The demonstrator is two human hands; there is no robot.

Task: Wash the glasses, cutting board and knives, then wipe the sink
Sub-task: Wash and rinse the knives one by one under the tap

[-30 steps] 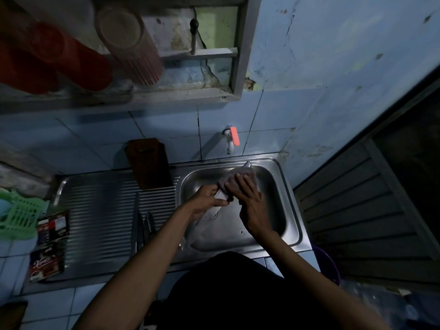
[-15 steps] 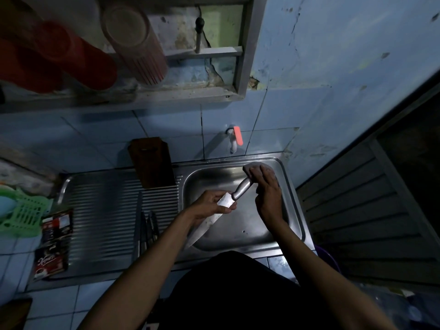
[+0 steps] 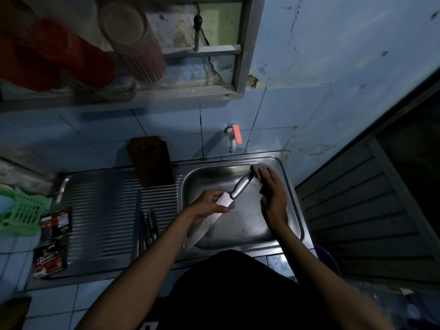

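Over the steel sink [image 3: 295, 210] my left hand [image 3: 209, 206] pinches the blade of a big knife [image 3: 240, 186] near its steel handle, tip pointing down toward me. At the handle's far end my right hand [image 3: 273, 198] holds a pale sponge [image 3: 258, 169] against the knife. Two or three more knives [image 3: 146, 225] lie on the ribbed drainboard [image 3: 107, 210]. A dark wooden cutting board [image 3: 151, 160] leans on the tiled wall behind it. Reddish tumblers [image 3: 133, 41] lie on the shelf above.
A white tap with an orange lever [image 3: 234, 136] sticks out of the wall over the sink. Sachet packs [image 3: 53, 241] and a green plastic basket [image 3: 21, 215] sit at the left. A louvred door [image 3: 357, 210] stands to the right.
My right hand slid the sponge from the blade up along the handle to its far end. The left hand kept its pinch on the blade.
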